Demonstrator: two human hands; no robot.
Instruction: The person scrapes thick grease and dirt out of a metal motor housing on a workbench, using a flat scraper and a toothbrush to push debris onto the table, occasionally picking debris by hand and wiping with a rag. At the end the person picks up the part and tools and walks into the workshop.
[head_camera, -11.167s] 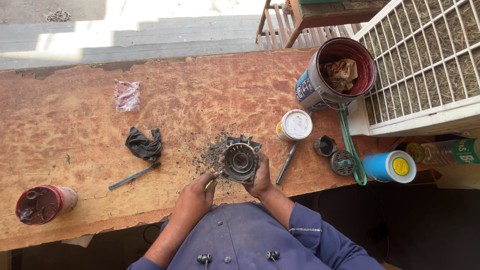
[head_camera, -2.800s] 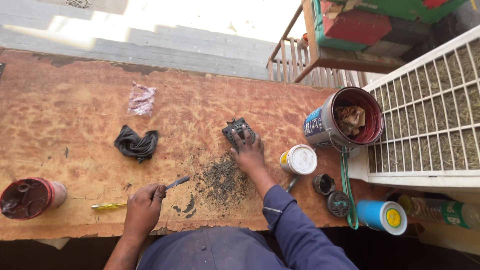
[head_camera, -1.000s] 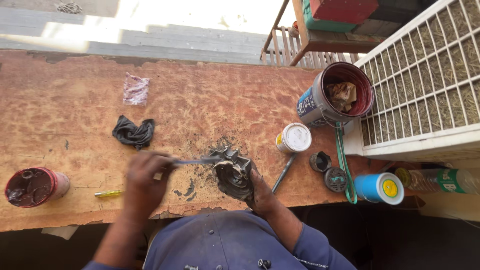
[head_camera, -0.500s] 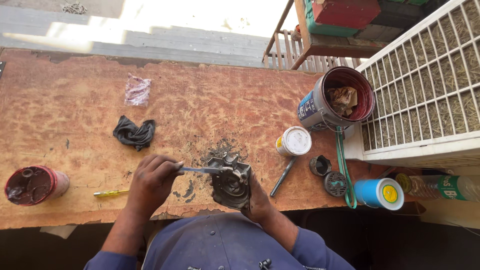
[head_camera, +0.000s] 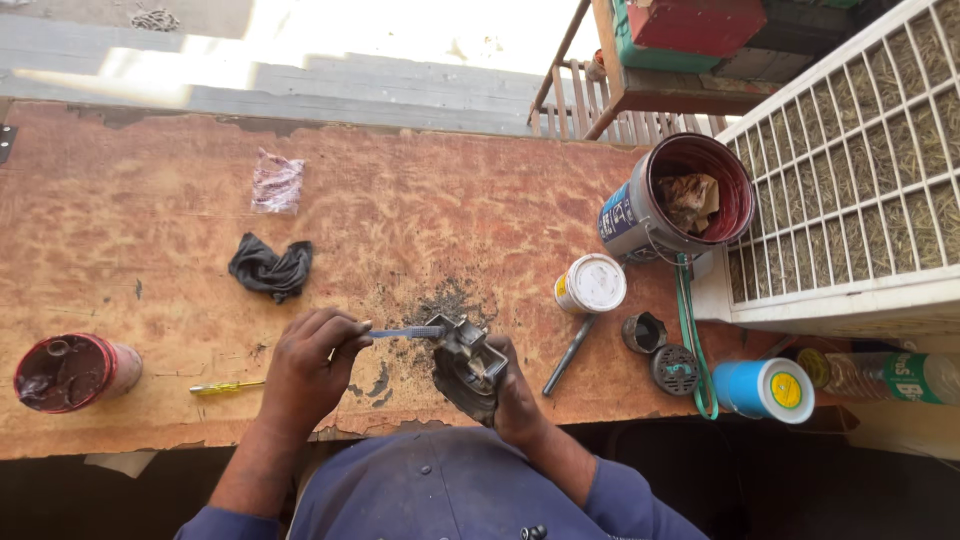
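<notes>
Your left hand (head_camera: 310, 360) pinches a thin metal blade (head_camera: 405, 332), its tip on the dirty metal part (head_camera: 468, 365). Your right hand (head_camera: 515, 400) wraps that part at the counter (head_camera: 150, 260) edge, hiding its underside.

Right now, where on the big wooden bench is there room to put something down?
The widest bare patch of the bench is at the far left, between the pink rag, the black cloth and the red tin. Another lies between the pink rag and the paint bucket. It is crowded on the right, around the white-lidded jar and blue tub.
</notes>
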